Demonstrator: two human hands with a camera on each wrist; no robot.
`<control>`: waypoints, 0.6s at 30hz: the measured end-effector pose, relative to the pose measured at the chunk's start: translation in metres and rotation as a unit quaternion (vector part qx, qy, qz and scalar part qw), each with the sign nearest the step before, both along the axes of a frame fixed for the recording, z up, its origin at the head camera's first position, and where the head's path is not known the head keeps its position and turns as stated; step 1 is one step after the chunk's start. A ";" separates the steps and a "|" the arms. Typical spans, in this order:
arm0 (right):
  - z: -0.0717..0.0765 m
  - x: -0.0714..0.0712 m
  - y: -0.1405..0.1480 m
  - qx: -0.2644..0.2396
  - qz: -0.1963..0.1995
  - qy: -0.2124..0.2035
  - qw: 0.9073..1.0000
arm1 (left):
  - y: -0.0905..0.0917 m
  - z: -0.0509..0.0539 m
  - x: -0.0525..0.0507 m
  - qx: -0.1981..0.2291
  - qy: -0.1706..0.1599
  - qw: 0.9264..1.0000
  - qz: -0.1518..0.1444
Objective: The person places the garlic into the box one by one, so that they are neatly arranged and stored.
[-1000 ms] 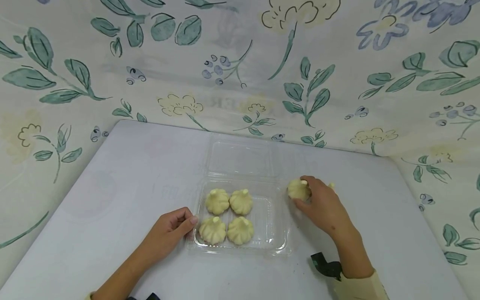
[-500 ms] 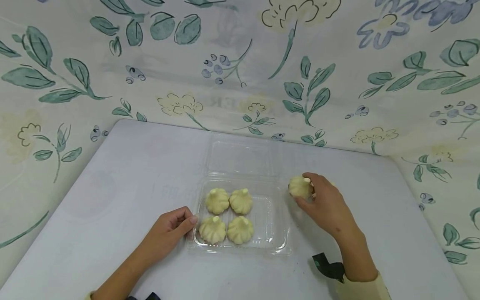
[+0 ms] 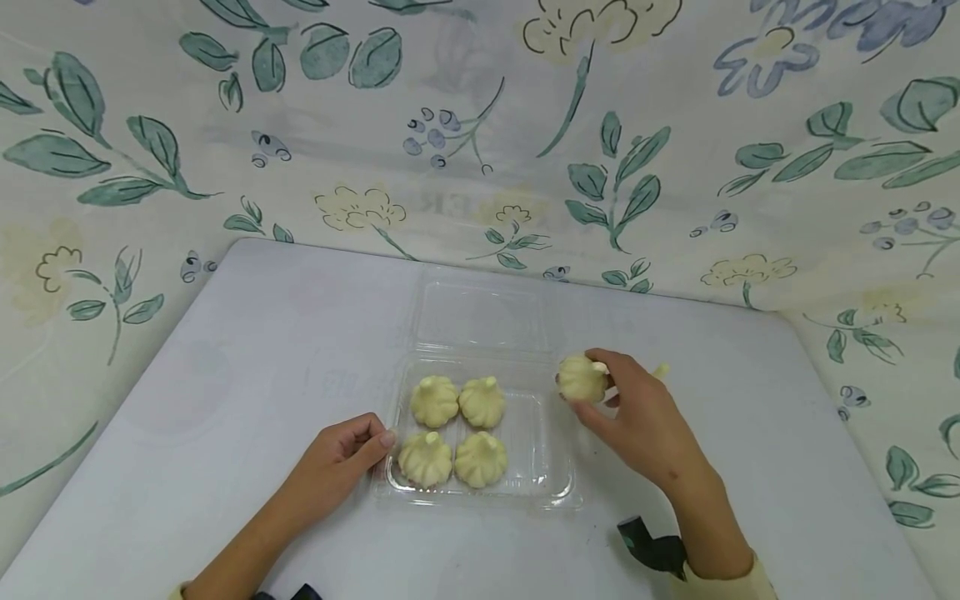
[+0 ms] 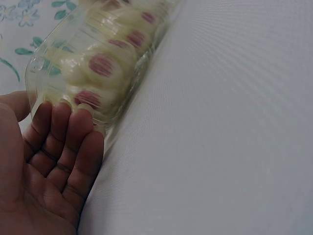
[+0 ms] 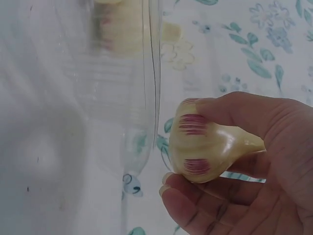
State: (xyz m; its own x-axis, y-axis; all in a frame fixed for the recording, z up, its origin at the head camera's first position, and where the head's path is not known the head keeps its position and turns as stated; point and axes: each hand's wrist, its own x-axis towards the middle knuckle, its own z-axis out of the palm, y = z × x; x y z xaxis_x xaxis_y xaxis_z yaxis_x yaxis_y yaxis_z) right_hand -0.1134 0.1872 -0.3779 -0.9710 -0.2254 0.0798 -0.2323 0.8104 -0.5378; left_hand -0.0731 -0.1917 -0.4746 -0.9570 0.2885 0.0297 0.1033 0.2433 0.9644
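Observation:
A clear plastic clamshell container (image 3: 540, 487) lies with its lid (image 3: 480, 312) folded back. Inside its left part sit several pale yellow garlic bulbs (image 3: 482, 460) with purple streaks, which show as a garlic bulb (image 4: 102, 66) in the left wrist view. My left hand (image 3: 341, 462) pinches the container's left rim between thumb and fingers. Just beyond the right rim, my right hand (image 3: 648, 421) holds another garlic bulb (image 3: 581, 379) between thumb and fingertips. Seen from the right wrist, that held bulb (image 5: 203, 144) is tilted, its stem toward the palm.
Behind the right hand a pale yellow tip (image 3: 661, 371) shows, mostly hidden. The white table (image 3: 300, 308) meets a floral cloth wall (image 3: 480, 167) at its back edge. A dark strap (image 3: 651, 546) hangs by the right wrist.
My right hand has shifted left toward the container with the garlic bulb in its fingers, after a slight move up and right. The left hand and the container have stayed in place.

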 end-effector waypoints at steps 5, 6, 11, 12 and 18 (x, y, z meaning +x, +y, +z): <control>-0.005 0.001 -0.008 -0.004 0.024 0.005 1.000 | 0.000 0.000 0.000 0.000 0.001 1.000 -0.001; -0.005 0.002 -0.010 -0.004 0.030 0.007 1.000 | 0.000 -0.001 0.000 0.000 0.001 1.000 -0.001; -0.009 0.003 -0.016 -0.004 0.051 0.018 0.999 | 0.000 0.000 0.000 -0.001 0.002 1.000 0.000; -0.010 0.003 -0.017 -0.003 0.057 0.021 0.998 | 0.000 0.000 0.000 -0.002 0.002 1.000 0.000; -0.017 0.005 -0.025 0.030 0.091 0.046 0.994 | 0.000 0.000 0.000 -0.002 0.000 1.000 0.000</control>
